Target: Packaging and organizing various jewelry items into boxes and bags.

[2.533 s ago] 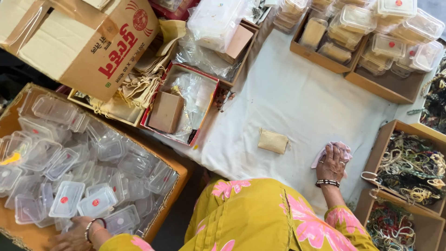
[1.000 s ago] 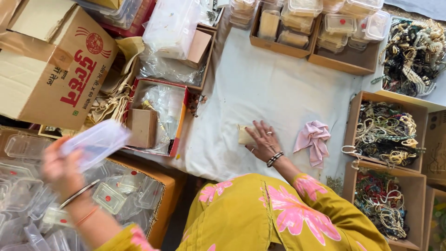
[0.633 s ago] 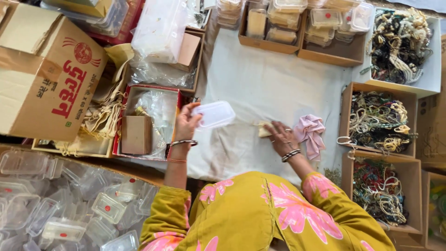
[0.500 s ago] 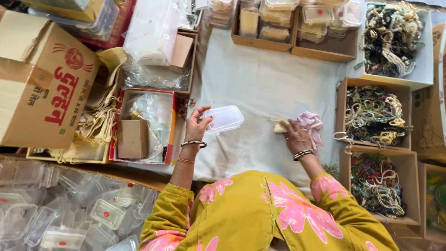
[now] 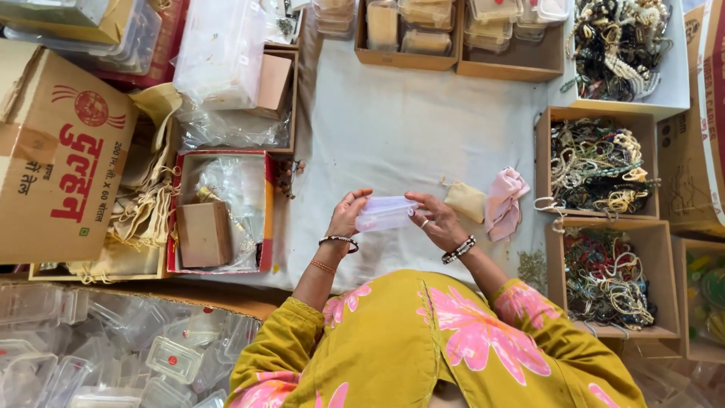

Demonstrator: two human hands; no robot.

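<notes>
Both hands meet on one small clear plastic box (image 5: 386, 213), held flat above the white cloth (image 5: 408, 128). Left hand (image 5: 348, 214) grips the box's left end, fingers curled over the top edge, thumb beneath. Right hand (image 5: 436, 220) closes on the right end, fingers bent narrowly around it; whether the lid is seated or partly lifted cannot be told.

Risk, as a judgement: the box is thin and slick, held only at its ends. Uneven pressure could flex it, spring the lid, or let it drop onto the cloth.

Just right of the box lie a small tan pouch (image 5: 465, 201) and a pink cloth (image 5: 504, 202), touching each other. Further right of the box stand cardboard trays of beaded jewellery (image 5: 598, 170), one behind another. Left of the box sits a red-rimmed tray (image 5: 221, 211) holding a small brown carton and clear wrapping. Below and left of the box, a crate of empty clear containers (image 5: 113, 355). Beyond the box, at the cloth's far edge, trays of filled boxes (image 5: 453, 30).
</notes>
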